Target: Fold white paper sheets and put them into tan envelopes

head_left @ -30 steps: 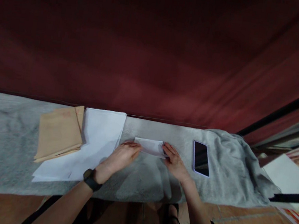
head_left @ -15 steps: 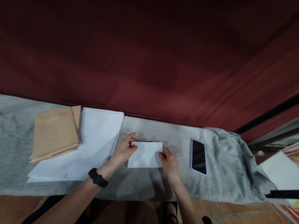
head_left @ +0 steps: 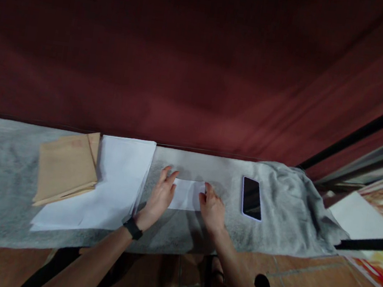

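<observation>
A small folded white paper [head_left: 187, 194] lies flat on the grey cloth-covered table [head_left: 0, 183]. My left hand [head_left: 160, 197], with a black band at the wrist, rests flat on the paper's left end, fingers stretched out. On the paper's right end my right hand [head_left: 211, 208] presses with its fingers extended. Neither hand grips anything.
A stack of white sheets [head_left: 114, 185] lies left of my hands, with brown envelopes [head_left: 66, 167] beside it. A dark phone [head_left: 251, 198] lies face up to the right. A red curtain hangs behind the table. Another white sheet [head_left: 359, 217] sits at the far right.
The paper was lifted and turned between both hands half a second ago; now it lies flat and both hands press on it with open fingers.
</observation>
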`<action>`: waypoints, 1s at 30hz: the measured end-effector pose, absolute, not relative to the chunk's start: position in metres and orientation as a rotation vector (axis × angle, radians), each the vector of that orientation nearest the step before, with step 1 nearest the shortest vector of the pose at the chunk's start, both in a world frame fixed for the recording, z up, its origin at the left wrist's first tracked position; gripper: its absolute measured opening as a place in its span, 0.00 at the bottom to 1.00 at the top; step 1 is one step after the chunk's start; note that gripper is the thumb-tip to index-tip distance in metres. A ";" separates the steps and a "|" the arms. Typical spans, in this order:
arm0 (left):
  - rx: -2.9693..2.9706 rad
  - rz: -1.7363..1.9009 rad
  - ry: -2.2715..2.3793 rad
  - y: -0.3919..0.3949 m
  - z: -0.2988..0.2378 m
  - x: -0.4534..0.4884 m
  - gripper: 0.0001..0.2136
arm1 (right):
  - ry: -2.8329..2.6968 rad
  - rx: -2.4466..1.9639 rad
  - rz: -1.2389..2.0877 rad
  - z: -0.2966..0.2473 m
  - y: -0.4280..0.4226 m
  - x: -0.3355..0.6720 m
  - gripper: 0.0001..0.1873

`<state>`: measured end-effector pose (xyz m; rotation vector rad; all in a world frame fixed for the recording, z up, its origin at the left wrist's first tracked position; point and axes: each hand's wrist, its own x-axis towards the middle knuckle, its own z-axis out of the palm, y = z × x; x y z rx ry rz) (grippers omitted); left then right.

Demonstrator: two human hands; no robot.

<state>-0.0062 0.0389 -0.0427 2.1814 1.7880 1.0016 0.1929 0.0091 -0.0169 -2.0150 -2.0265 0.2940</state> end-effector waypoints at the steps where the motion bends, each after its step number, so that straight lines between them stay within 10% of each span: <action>1: 2.226 0.970 1.825 0.037 -0.041 -0.005 0.23 | -2.029 -2.004 0.263 -0.018 0.009 0.193 0.22; 30: 2.616 0.557 1.917 -0.039 -0.060 -0.003 0.33 | -2.326 -1.557 -0.135 -0.058 -0.043 0.198 0.33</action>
